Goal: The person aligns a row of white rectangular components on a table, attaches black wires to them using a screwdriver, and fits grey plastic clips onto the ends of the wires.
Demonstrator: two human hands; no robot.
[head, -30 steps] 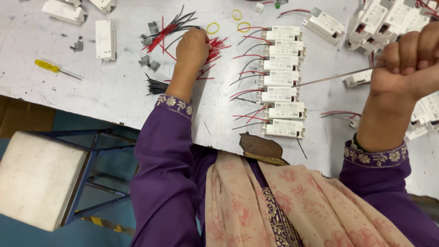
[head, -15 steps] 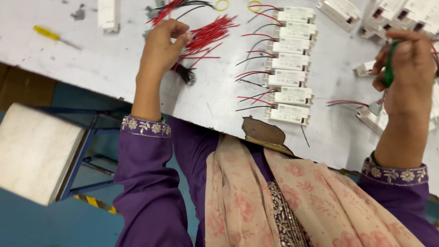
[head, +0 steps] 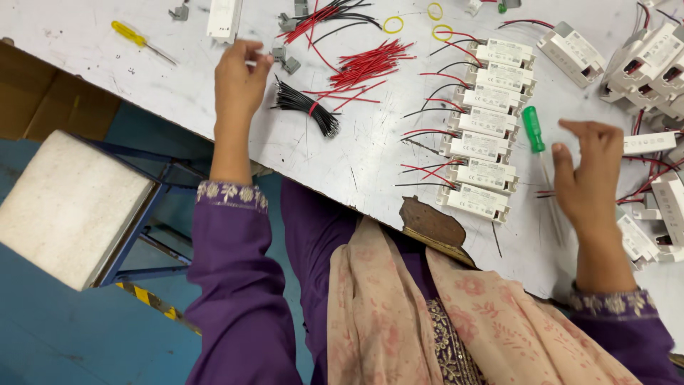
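Observation:
My left hand (head: 241,75) rests on the white table (head: 142,78), fingers curled together next to small grey clips (head: 287,61) and below a white box (head: 224,16); whether it pinches anything is unclear. My right hand (head: 588,178) hovers with its fingers apart and nothing in it. A green-handled screwdriver (head: 533,128) lies on the table just left of that hand. Left of the screwdriver is a column of several white driver units (head: 484,121) with red and black leads. A bundle of red wires (head: 367,64) and a bundle of black wires (head: 310,114) lie between my hands.
A yellow screwdriver (head: 135,36) lies at the far left. Yellow rubber bands (head: 392,25) sit at the top. More white units (head: 641,57) crowd the right side. A cushioned stool (head: 64,207) stands below the table edge, beside a cardboard box (head: 43,100).
My right hand let go of the green screwdriver, which now lies on the table. My left hand moved left from the red wires to the grey clips.

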